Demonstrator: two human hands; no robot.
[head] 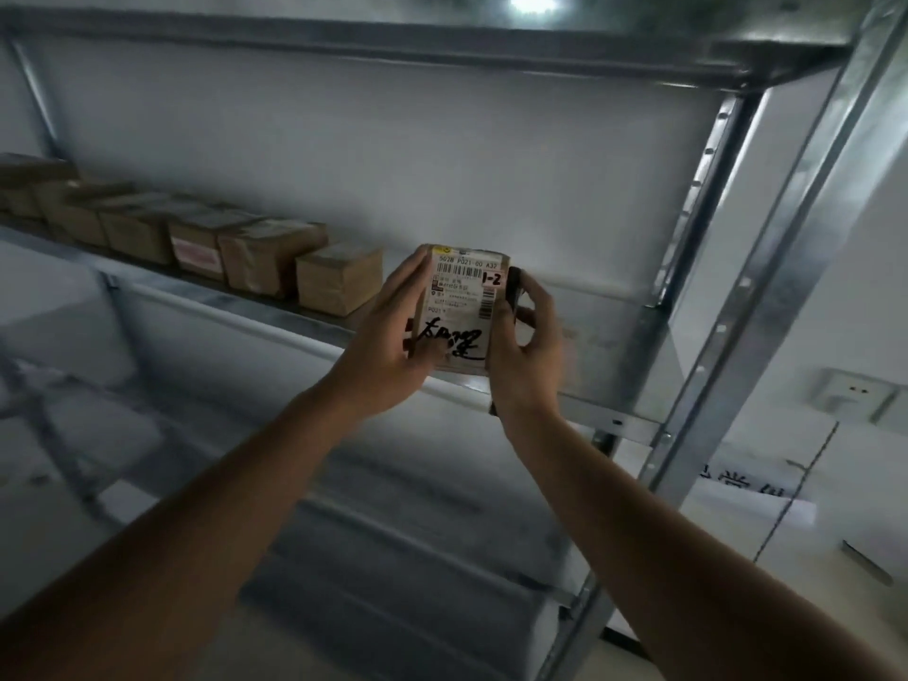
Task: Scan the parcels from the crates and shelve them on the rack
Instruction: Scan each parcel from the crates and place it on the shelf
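Note:
A small brown parcel [459, 307] with a white shipping label, a barcode and black handwriting is held up in front of the metal rack [580, 410]. My left hand [388, 341] grips its left side, thumb over the lower label. My right hand [528, 346] presses against its right side while also holding a dark slim object [513, 287], perhaps a scanner, between palm and fingers. The parcel hovers just over the front edge of the rack's upper shelf, to the right of a row of cardboard parcels [339, 282] standing on that shelf.
Several cardboard boxes [147, 228] line the shelf towards the left. The shelf stretch right of the held parcel shows bare metal. A rack upright [766, 287] stands at the right, with a wall socket [855, 393] beyond it. Lower shelves lie blurred beneath my arms.

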